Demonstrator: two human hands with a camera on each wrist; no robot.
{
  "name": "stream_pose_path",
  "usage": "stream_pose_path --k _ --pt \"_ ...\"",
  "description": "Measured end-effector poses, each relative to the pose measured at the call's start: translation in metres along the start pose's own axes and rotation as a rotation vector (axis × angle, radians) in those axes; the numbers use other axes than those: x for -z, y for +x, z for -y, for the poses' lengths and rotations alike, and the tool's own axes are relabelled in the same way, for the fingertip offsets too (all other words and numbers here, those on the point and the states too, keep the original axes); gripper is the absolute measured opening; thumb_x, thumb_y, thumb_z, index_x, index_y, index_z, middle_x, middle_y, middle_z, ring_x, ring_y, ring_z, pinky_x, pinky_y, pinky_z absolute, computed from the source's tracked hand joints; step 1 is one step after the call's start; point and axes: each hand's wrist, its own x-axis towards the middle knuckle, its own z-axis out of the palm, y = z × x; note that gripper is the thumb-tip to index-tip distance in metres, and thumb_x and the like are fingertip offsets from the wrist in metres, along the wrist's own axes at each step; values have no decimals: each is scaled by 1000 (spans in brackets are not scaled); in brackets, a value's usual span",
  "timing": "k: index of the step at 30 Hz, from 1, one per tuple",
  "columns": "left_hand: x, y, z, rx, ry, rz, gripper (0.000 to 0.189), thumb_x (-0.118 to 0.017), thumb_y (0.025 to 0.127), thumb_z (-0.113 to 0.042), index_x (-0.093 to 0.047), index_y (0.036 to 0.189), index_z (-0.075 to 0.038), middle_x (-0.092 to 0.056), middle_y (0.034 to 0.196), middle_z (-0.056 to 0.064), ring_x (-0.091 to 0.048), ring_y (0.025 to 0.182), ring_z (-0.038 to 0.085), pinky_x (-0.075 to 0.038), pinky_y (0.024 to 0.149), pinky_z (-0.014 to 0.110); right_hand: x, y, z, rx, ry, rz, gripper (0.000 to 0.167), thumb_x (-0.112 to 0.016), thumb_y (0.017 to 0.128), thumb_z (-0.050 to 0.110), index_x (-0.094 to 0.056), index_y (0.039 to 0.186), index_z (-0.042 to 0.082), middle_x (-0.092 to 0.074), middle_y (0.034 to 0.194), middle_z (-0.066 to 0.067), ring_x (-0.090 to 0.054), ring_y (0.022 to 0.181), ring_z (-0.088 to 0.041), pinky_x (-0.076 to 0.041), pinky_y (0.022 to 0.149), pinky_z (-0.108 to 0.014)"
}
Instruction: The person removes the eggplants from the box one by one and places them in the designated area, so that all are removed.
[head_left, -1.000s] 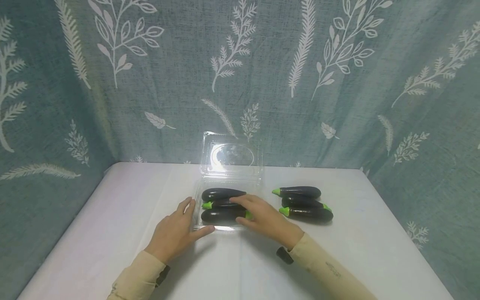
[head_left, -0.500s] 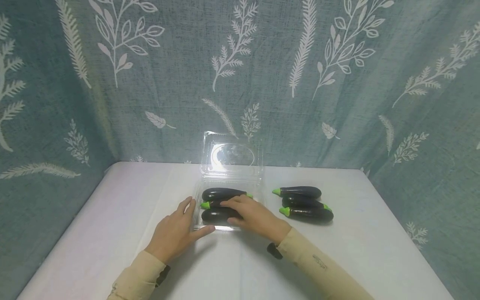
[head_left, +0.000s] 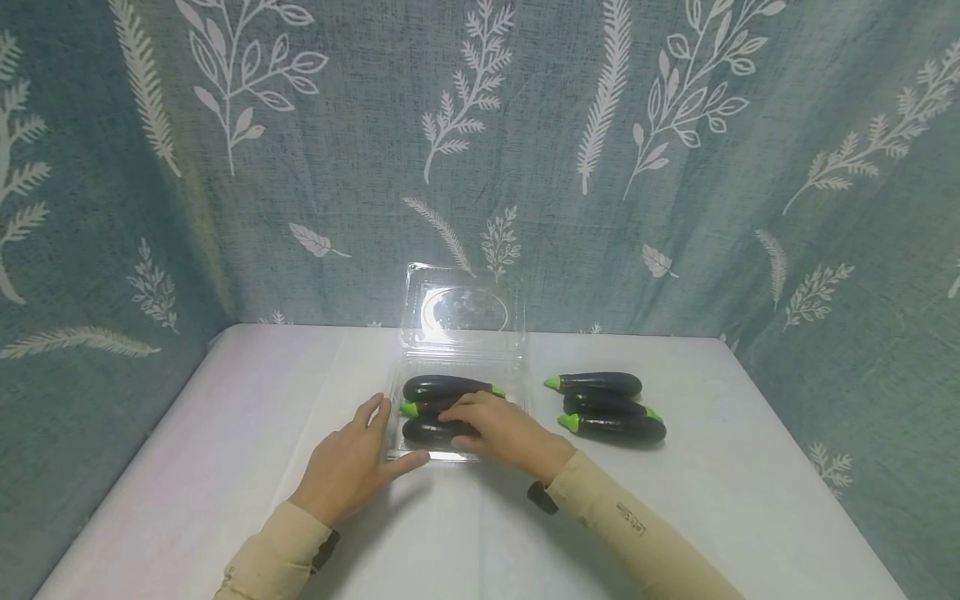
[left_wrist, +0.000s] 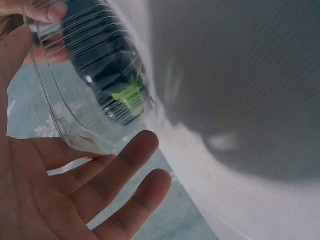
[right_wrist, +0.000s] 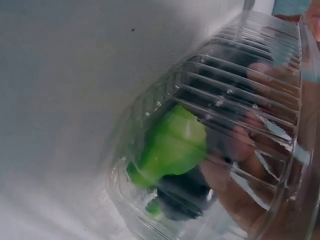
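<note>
In the head view a clear plastic clamshell box (head_left: 517, 375) stands mid-table with its lid (head_left: 465, 312) raised at the back. Inside lie three dark eggplants with green stems: a back one (head_left: 442, 387), a middle one (head_left: 427, 408) and a front one (head_left: 427, 431). My right hand (head_left: 510, 433) reaches in from the right, fingers and thumb bent over the front eggplant; its stem end (right_wrist: 175, 142) shows through the ribbed wall in the right wrist view. My left hand (head_left: 348, 467) rests at the box's front left corner, fingers extended along the side (left_wrist: 115, 175), thumb along the front rim.
Right of the box, three more eggplants lie side by side on the white cloth: a far one (head_left: 600, 383), a middle one (head_left: 603, 403) and a near one (head_left: 618, 428). A patterned green curtain (head_left: 360, 167) hangs behind and at both sides of the table (head_left: 300, 367).
My right hand has shifted left over the eggplants inside the box, covering the front one's stem. The middle eggplant has slid slightly left. My left hand has stayed in place.
</note>
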Motion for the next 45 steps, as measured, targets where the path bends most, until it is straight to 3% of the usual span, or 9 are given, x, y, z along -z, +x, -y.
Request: stream_pose_path --k 23,30,45 --pt "-2 1 1 -10 4 -6 107 -57 85 -79 -44 149 5 -46 150 25 -68 91 48 -55 75 57 2 -2 0 3 19 -8 40 -73 96 28 -68 133 16 -67 125 -2 -61 116 -17 -51 98 -32" --pt "-1 1 0 -11 1 -2 107 -58 84 -78 -43 149 5 -45 150 25 -68 93 48 -55 76 57 5 -5 0 25 13 -57 40 -72 96 29 -67 134 19 -65 126 -1 -60 117 -18 -53 95 -36" --pt "-3 2 1 -1 2 -8 107 -60 84 -77 -43 150 5 -45 150 25 -68 93 49 -55 77 58 23 -22 -4 88 83 -209 38 -76 93 22 -68 131 18 -65 124 2 -63 114 -14 -51 98 -32"
